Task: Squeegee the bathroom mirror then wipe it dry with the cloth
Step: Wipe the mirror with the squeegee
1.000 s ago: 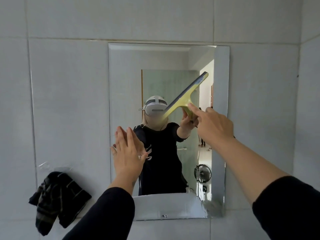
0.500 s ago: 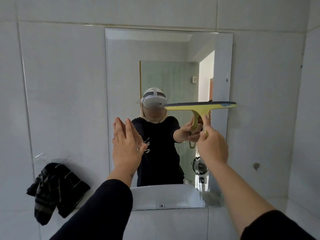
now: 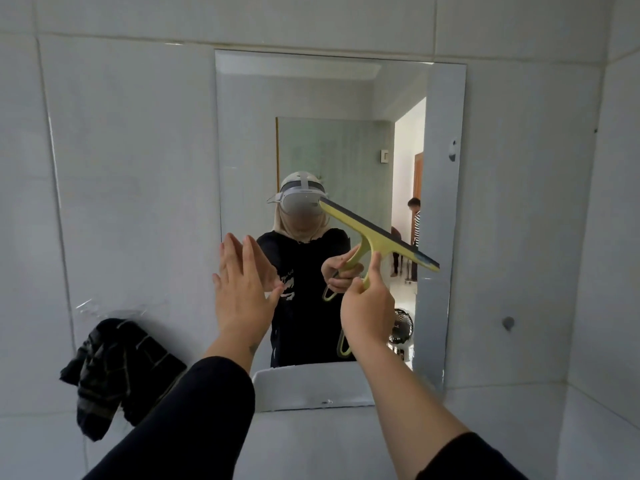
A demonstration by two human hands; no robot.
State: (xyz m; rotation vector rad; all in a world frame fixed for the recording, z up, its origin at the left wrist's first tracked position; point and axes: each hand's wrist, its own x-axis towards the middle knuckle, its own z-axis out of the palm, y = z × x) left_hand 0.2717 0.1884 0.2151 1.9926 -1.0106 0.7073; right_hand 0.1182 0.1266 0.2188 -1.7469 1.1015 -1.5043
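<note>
A frameless rectangular mirror [image 3: 311, 98] hangs on the white tiled wall. My right hand [image 3: 369, 306] is shut on the handle of a yellow-green squeegee [image 3: 377, 237], whose blade slants down to the right across the mirror's middle right. Flat against the mirror's lower left edge rests my left hand [image 3: 242, 285], fingers apart and empty. A dark striped cloth [image 3: 114, 372] hangs on the wall to the left of the mirror, below its lower corner.
White wall tiles [image 3: 131, 168] surround the mirror; a side wall meets them at the right. A small dark spot [image 3: 508, 322] marks the tile right of the mirror. The reflection shows a person, a doorway, a fan and another person beyond.
The squeegee blade has rotated from tilted up-right, through level, to slanting down-right, and sits lower on the mirror. My left hand stays pressed on the glass.
</note>
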